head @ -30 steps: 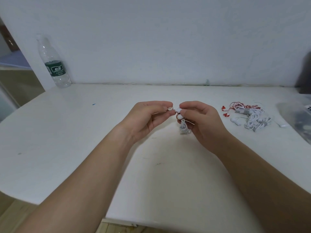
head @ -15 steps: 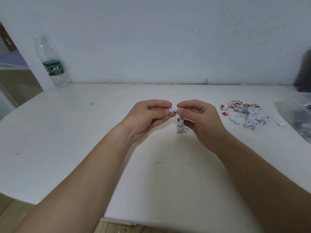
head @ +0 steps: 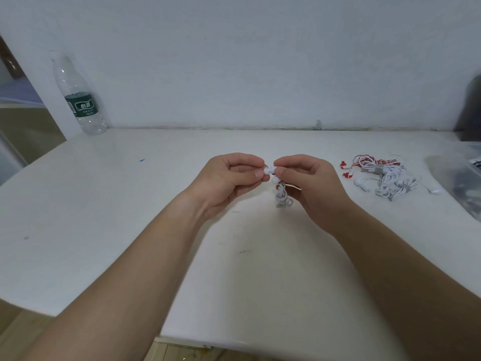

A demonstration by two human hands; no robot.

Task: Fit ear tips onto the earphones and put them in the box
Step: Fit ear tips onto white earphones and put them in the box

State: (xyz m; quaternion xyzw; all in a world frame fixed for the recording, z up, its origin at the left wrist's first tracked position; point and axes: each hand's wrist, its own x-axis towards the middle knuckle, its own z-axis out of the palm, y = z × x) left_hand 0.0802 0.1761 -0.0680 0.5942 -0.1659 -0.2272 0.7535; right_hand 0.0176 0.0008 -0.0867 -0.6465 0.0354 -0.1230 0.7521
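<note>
Above the middle of the white table (head: 104, 217), my left hand (head: 229, 181) pinches a small white ear tip (head: 266, 170) between thumb and forefinger. It presses against the bud of a white earphone (head: 273, 169) that my right hand (head: 309, 186) pinches. A second bud (head: 275, 180) shows just below, and the bundled white cable (head: 282, 196) hangs from my right hand down to the table. The box is a clear plastic container (head: 458, 178) at the right edge, partly cut off.
A heap of white and red earphones (head: 382, 178) lies to the right of my hands, with a loose white piece (head: 434, 191) beside it. A plastic water bottle (head: 79, 100) stands at the back left against the wall. A dark object (head: 471, 110) stands at the far right.
My hands have closed the small gap between them, so the ear tip now touches the earphone bud. The rest of the table is unchanged.
</note>
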